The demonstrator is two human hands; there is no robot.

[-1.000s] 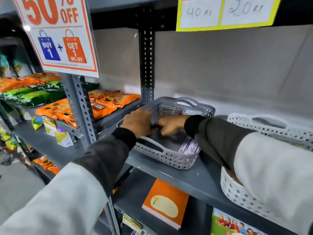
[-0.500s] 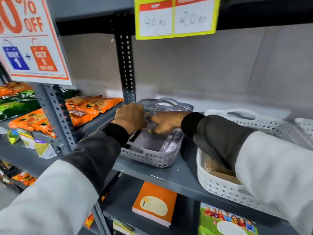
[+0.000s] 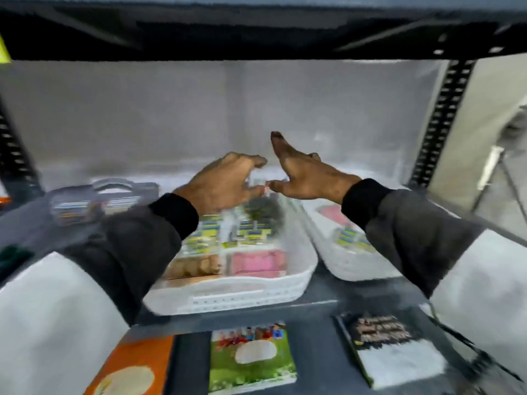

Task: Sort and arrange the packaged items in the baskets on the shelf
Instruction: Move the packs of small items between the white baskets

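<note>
Hovering: left hand (image 3: 225, 181), right hand (image 3: 306, 175) | above white basket (image 3: 245, 295)

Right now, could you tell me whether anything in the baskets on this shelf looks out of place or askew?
Nothing is clearly spilled or damaged, though the picture is blurred. The middle white basket holds mixed kinds together: yellow-green packets, a pink pack and a brown pack. Both hands hover open above it.

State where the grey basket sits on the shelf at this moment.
In the head view the grey basket sits at the far left of the shelf, left of the middle white basket and beyond the left hand.
</note>
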